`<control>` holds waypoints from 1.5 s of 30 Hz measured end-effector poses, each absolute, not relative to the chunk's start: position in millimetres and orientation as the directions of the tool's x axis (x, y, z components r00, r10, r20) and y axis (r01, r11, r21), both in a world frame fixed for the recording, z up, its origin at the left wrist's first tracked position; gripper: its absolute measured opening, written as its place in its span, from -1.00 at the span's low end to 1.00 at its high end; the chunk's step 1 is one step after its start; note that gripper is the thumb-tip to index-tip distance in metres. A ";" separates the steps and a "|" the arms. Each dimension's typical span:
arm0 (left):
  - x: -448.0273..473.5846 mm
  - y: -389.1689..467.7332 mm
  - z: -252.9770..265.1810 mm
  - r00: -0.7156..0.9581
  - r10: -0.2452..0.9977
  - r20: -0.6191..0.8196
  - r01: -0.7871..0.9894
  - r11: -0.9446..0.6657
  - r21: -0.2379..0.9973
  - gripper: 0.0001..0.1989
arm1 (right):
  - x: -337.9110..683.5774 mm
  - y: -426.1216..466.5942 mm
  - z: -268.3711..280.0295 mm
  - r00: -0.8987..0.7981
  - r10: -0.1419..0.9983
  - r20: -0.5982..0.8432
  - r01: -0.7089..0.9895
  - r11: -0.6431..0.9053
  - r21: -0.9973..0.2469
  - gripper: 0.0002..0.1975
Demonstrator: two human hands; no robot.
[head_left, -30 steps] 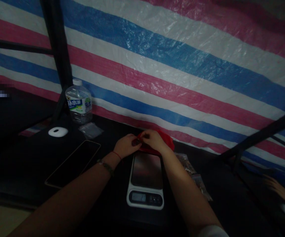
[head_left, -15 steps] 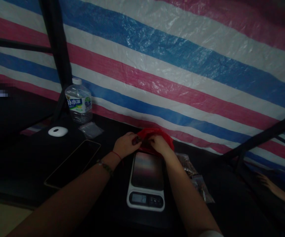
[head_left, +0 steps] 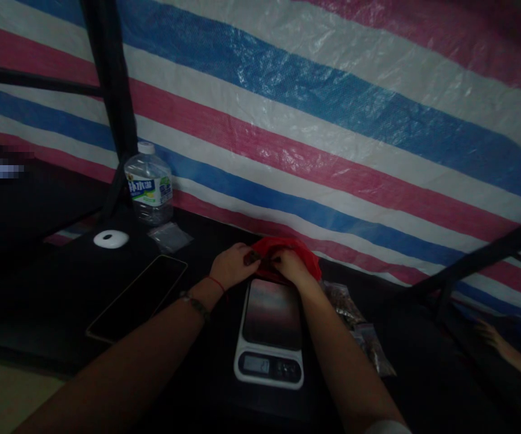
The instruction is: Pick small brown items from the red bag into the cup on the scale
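My left hand (head_left: 233, 265) is at the left edge of a red plastic bag (head_left: 304, 246). Its fingers are curled around something small and dark that is too dim to name. At the bag's opening, my right hand (head_left: 290, 265) has its fingers bent down into the bag, and their tips are partly hidden. Just in front of the bag lies a white kitchen scale (head_left: 272, 314) with a dark, shiny plate and a lit display. Nothing sits on the plate. My forearms pass on either side of the scale.
Filled clear zip bags (head_left: 344, 302) lie right of my right forearm. On the left are a phone (head_left: 138, 298), a white oval object (head_left: 111, 239), a flat clear bag (head_left: 170, 237) and a plastic bottle (head_left: 152, 187). Another person's hand (head_left: 490, 334) shows far right.
The whole scene has shifted slightly right as my head moved. Both hands stay at the red bag, with only small finger movements.
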State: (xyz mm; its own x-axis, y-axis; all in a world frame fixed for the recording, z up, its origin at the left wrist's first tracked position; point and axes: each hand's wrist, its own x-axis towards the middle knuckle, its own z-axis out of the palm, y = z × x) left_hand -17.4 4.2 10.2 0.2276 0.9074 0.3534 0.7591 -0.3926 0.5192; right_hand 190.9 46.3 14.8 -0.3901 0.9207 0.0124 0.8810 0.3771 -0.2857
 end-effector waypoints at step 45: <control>-17.8 1.7 15.1 0.239 0.909 0.341 0.755 -0.394 0.524 -0.69 | 188.3 40.2 25.6 -0.196 0.981 -0.003 0.968 0.193 -0.163 -0.76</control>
State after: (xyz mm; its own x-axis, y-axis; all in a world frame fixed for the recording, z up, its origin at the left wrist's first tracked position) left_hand -17.8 1.7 15.1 0.2388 0.9094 0.3406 0.7552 -0.3944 0.5236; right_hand 188.3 40.2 25.6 -0.1962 0.9806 -0.0028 0.9675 0.1931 -0.1631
